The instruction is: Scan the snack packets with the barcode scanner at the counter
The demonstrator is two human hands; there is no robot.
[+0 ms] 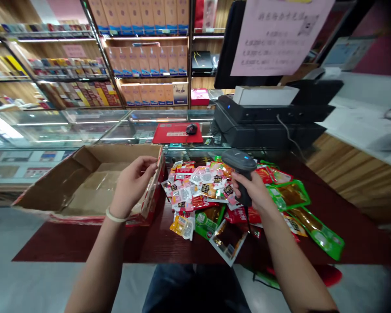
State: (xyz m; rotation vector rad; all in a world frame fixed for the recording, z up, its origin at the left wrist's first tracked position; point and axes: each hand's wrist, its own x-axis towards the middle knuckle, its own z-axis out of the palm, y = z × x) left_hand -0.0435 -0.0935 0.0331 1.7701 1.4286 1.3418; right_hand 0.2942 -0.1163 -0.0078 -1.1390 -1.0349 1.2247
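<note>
My right hand [252, 189] is wrapped round the handle of a black barcode scanner [239, 161], whose head points up and left above a pile of snack packets [195, 191]. At the right rim of an open cardboard box [94, 187], my left hand [133, 184] has its thumb and fingers curled together. Whether it grips the rim or something small, I cannot tell. Beneath the scanner lie a green packet [210, 221] and a silver-edged packet [228, 241]. More green packets [319, 232] lie to the right of my right hand.
The dark red table [143, 243] stands against a glass counter [111, 121]. On the counter are a red mat [179, 134], a mouse [191, 129] and black till equipment [254, 126] under a screen with a pink sheet [276, 39]. Stocked shelves [146, 56] line the back.
</note>
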